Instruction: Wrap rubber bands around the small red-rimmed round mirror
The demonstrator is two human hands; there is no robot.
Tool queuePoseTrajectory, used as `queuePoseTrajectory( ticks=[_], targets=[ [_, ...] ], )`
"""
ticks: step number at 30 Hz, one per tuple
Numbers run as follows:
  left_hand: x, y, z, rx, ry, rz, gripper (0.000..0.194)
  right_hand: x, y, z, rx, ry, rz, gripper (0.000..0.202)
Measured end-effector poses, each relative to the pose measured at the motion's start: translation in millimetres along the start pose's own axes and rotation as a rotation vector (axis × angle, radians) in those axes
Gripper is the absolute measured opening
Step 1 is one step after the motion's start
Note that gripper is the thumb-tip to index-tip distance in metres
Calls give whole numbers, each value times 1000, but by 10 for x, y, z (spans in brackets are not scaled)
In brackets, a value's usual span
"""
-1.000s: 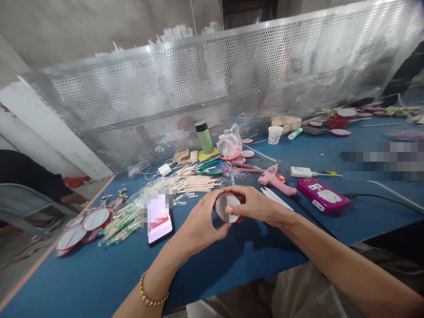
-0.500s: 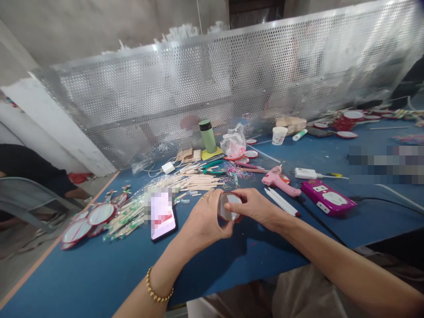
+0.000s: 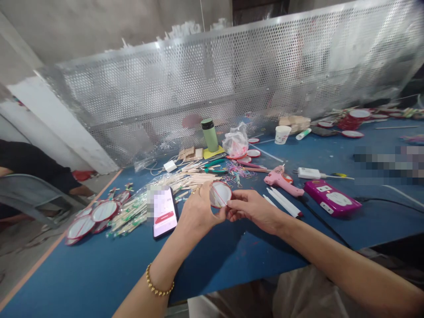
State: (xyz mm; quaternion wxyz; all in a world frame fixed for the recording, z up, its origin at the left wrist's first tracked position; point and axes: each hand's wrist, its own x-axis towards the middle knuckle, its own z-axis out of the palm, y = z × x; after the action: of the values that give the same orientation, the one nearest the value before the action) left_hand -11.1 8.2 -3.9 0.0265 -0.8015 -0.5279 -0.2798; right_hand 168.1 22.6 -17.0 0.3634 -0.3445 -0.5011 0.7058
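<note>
A round white disc with a red rim (image 3: 221,194) is held up over the blue table, a thin red line crossing its face. My left hand (image 3: 200,212) wraps round its left and lower edge. The fingers of my right hand (image 3: 251,207) pinch at its lower right edge, close to my left fingertips. Left of my hands a lit phone (image 3: 165,216) lies on the table. To the right are white sticks (image 3: 283,202) and a pink glue gun (image 3: 283,181).
Wooden sticks (image 3: 132,214) and red-rimmed discs (image 3: 105,211) lie left. Behind stand a green bottle (image 3: 210,136) and a paper cup (image 3: 282,134). A purple power box (image 3: 331,198) with cables is right. A person (image 3: 36,170) sits at far left.
The disc has tilted so its face shows more fully, with the red line visible. My right thumb has moved off its face to the lower edge. The view has shifted slightly.
</note>
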Motion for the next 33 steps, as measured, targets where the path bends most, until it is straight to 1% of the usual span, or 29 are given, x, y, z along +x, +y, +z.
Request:
queuePoseTrajectory(
  ticks=[5,11,13,15,17,18,19,20,22,23,24,25,29,33],
  targets=[
    [-8,-40,24,-111,-82,25,54,17,34,-8,3,21,-28,39],
    [17,-48,-73,-296,-200,-23,51,24,81,-31,17,-13,-79,40],
    [35,-55,-109,-372,-214,-36,49,26,83,-37,22,-3,-87,41],
    [55,-68,-130,-460,-186,-64,42,26,75,-40,35,23,-89,43],
    [70,-79,-131,-549,-117,-147,33,25,62,-42,56,46,-86,45],
    [75,-79,-125,-597,-96,-213,29,23,55,-41,67,50,-83,46],
    [79,-75,-114,-650,-99,-295,26,21,49,-41,76,48,-82,47],
    [80,-66,-99,-708,-135,-382,25,19,44,-40,85,45,-86,47],
    [77,-33,-66,-814,-270,-531,26,17,39,-38,98,42,-97,47],
    [74,-12,-50,-852,-328,-578,27,18,39,-37,100,43,-101,47],
    [70,10,-37,-874,-358,-605,27,20,39,-35,98,46,-102,48],
    [66,32,-28,-885,-361,-613,26,23,40,-33,97,48,-102,48],
    [53,99,-26,-928,-241,-585,25,28,33,-15,106,32,-122,48],
    [47,125,-29,-960,-170,-597,24,16,17,10,130,2,-122,46]
  ],
)
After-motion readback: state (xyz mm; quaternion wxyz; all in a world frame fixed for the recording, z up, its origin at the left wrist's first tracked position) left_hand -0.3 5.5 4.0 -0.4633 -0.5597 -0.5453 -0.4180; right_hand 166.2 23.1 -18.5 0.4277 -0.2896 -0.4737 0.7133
